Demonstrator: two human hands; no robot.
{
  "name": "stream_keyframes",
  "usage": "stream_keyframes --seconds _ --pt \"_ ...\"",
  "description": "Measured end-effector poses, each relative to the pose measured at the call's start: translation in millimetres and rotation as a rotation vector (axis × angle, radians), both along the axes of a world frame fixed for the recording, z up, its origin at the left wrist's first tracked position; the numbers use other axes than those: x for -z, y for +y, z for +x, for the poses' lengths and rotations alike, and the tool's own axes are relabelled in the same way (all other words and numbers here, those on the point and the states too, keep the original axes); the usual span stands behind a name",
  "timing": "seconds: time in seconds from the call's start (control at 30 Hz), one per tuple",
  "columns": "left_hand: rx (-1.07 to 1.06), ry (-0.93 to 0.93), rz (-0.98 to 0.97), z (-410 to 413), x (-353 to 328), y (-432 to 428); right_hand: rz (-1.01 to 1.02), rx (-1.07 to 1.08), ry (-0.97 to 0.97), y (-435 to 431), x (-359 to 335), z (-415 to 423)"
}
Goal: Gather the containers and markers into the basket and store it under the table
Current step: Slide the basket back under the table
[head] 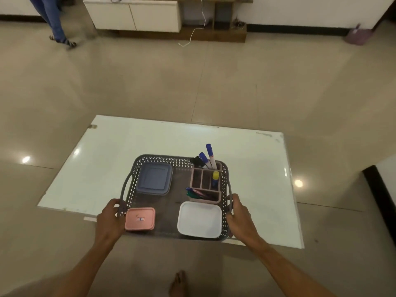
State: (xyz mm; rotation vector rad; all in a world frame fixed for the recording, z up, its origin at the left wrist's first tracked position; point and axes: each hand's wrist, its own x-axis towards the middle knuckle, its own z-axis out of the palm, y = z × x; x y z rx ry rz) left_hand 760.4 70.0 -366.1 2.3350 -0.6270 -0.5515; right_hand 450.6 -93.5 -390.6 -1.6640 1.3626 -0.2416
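A grey perforated basket (162, 162) sits over the near edge of the white table (111, 159). Inside it are a blue-grey lidded container (154, 179), a pink lidded container (140, 218), a white lidded container (199, 219) and a pinkish organizer (205, 181) with several markers (211, 155) standing and lying in it. My left hand (110, 219) grips the basket's left handle. My right hand (240, 215) grips the right handle.
Beige tiled floor surrounds the table. My bare foot (179, 284) stands just below the basket. A white and wooden cabinet (154, 16) with a dangling white cable (200, 24) lines the far wall. A person's legs (53, 22) are at top left. A dark-edged furniture piece (379, 189) is at right.
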Motion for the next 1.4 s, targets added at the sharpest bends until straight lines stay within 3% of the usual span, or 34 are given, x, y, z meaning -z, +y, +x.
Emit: stream_keyframes --seconds 0.27,0.53,0.9,1.4 --pt "-0.004 0.088 -0.006 -111.3 18.0 41.7 -0.050 -0.043 0.025 26.7 -5.8 -118.0" --pt "0.031 0.133 0.038 -168.6 41.8 113.4 0.021 0.021 -0.049 118.1 32.2 -188.7" --pt "-0.036 0.420 0.039 -179.0 105.6 176.4 0.083 0.013 -0.063 190.7 103.8 -206.0" --pt "0.033 0.396 0.159 -160.0 245.9 136.4 0.145 0.058 -0.052 175.7 254.9 -193.8"
